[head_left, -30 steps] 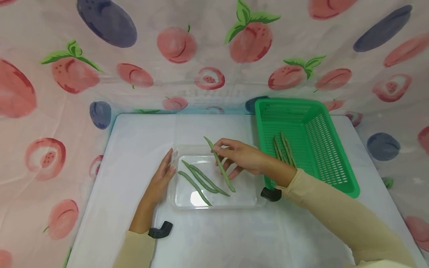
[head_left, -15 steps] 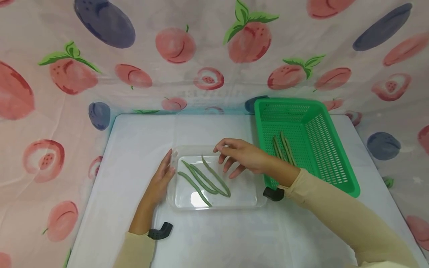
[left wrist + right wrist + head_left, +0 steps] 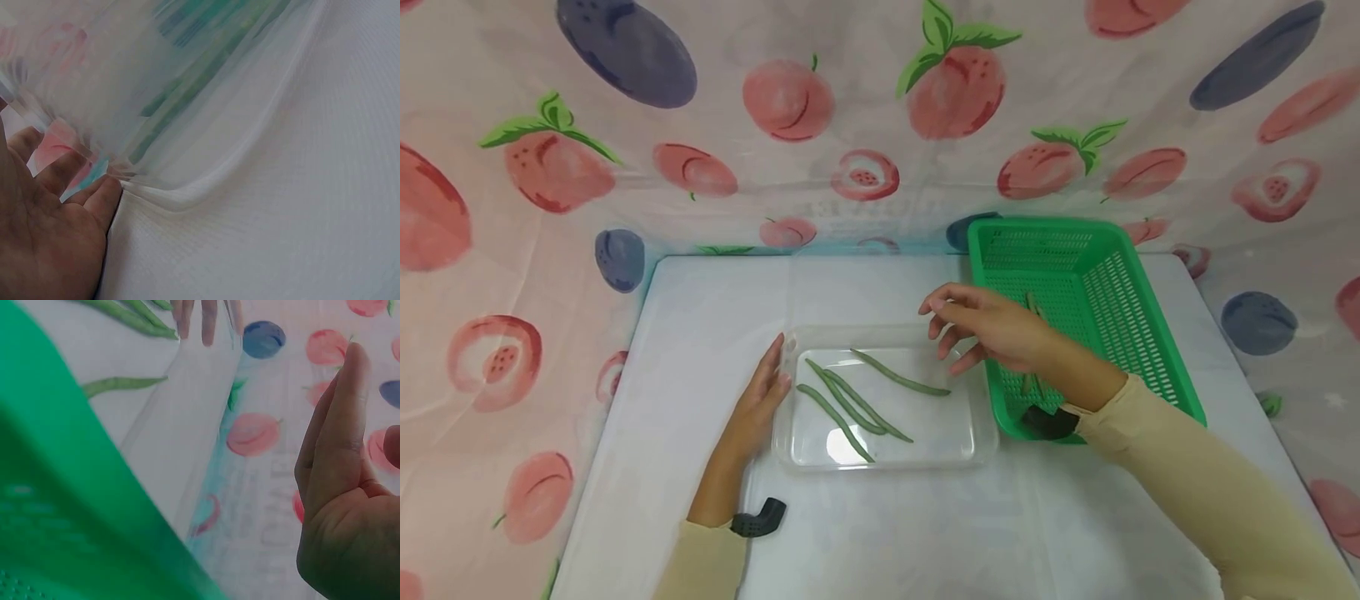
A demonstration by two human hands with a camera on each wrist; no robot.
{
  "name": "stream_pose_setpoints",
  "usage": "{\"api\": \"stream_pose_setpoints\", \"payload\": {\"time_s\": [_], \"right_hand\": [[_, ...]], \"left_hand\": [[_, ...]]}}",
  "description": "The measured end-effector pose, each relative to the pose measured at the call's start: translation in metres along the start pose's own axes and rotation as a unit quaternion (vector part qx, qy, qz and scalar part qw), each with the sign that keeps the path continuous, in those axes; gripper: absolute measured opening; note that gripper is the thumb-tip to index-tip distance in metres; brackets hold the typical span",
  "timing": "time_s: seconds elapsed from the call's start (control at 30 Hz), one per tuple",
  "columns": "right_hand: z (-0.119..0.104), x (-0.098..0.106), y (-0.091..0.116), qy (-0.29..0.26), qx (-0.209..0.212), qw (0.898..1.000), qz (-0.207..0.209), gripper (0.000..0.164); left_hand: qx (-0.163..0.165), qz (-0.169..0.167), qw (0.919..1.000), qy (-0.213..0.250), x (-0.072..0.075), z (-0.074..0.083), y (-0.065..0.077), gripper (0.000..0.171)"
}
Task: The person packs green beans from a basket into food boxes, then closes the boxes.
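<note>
My left hand (image 3: pixel 758 408) lies along the left wall of a clear plastic container (image 3: pixel 940 433), its fingers extended against the side. In the left wrist view, fingertips of that hand (image 3: pixel 62 219) touch the container's ribbed end. Several green beans (image 3: pixel 837 419) lie slanted inside, with one separate green bean (image 3: pixel 898 379) to their right. My right hand (image 3: pixel 992 329) is raised between the container's right end and the green basket, fingers loosely bent and holding nothing. The right wrist view shows this hand (image 3: pixel 337 475) empty beside the basket's edge.
The green perforated basket (image 3: pixel 1150 333) stands at the right of the white table (image 3: pixel 722 292). A few more beans (image 3: pixel 1030 298) lie in it, partly hidden by the right forearm. A fruit-print cloth (image 3: pixel 700 217) hangs at the back and sides.
The right hand has let go of a green bean, which now lies in the container, its lower end swung rightward. That hand has moved right, toward the basket. The left hand has stayed put.
</note>
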State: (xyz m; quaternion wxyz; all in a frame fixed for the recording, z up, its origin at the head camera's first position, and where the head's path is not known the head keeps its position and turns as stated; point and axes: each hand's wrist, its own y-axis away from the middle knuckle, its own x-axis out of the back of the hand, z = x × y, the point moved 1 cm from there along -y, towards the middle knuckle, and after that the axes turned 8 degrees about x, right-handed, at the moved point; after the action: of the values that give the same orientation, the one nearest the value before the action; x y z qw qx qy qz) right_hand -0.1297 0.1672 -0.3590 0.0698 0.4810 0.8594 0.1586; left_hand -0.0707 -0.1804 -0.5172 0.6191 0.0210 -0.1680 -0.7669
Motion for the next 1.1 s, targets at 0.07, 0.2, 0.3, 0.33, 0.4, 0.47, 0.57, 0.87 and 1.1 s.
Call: {"api": "stream_pose_setpoints", "payload": {"time_s": [0.07, 0.2, 0.3, 0.33, 0.4, 0.47, 0.57, 0.87, 1.1], "right_hand": [[-0.001, 0.009, 0.004, -0.004, 0.007, 1.000, 0.012, 0.034], [0.000, 0.028, 0.013, -0.004, 0.020, 0.999, 0.034, 0.035], [0.001, 0.044, 0.020, 0.000, 0.025, 0.999, 0.047, 0.036], [0.002, 0.049, 0.023, 0.002, 0.025, 0.998, 0.052, 0.036], [0.003, 0.059, 0.027, 0.005, 0.023, 0.998, 0.061, 0.036], [0.005, 0.069, 0.031, 0.007, 0.019, 0.997, 0.071, 0.036], [0.009, 0.084, 0.035, 0.004, 0.014, 0.996, 0.092, 0.034], [0.033, 0.128, 0.041, 0.020, -0.015, 0.991, 0.132, 0.029], [0.052, 0.156, 0.044, 0.058, -0.051, 0.989, 0.123, 0.048]], "left_hand": [[0.000, 0.000, 1.0000, 0.002, 0.000, 0.000, 0.000, 0.061], [-0.001, 0.002, 1.0000, 0.002, 0.001, 0.000, 0.000, 0.061], [0.001, 0.002, 1.0000, 0.003, 0.001, -0.001, 0.000, 0.062], [0.001, 0.002, 1.0000, 0.003, 0.001, -0.001, 0.000, 0.062], [-0.001, 0.001, 1.0000, 0.004, 0.001, -0.001, 0.000, 0.062], [-0.003, 0.000, 1.0000, 0.003, 0.001, 0.000, 0.000, 0.062], [-0.006, 0.000, 1.0000, 0.001, 0.000, 0.001, 0.000, 0.062], [-0.002, 0.004, 1.0000, -0.008, 0.001, -0.003, -0.001, 0.061], [0.003, 0.002, 1.0000, -0.005, 0.000, 0.000, 0.001, 0.060]]}}
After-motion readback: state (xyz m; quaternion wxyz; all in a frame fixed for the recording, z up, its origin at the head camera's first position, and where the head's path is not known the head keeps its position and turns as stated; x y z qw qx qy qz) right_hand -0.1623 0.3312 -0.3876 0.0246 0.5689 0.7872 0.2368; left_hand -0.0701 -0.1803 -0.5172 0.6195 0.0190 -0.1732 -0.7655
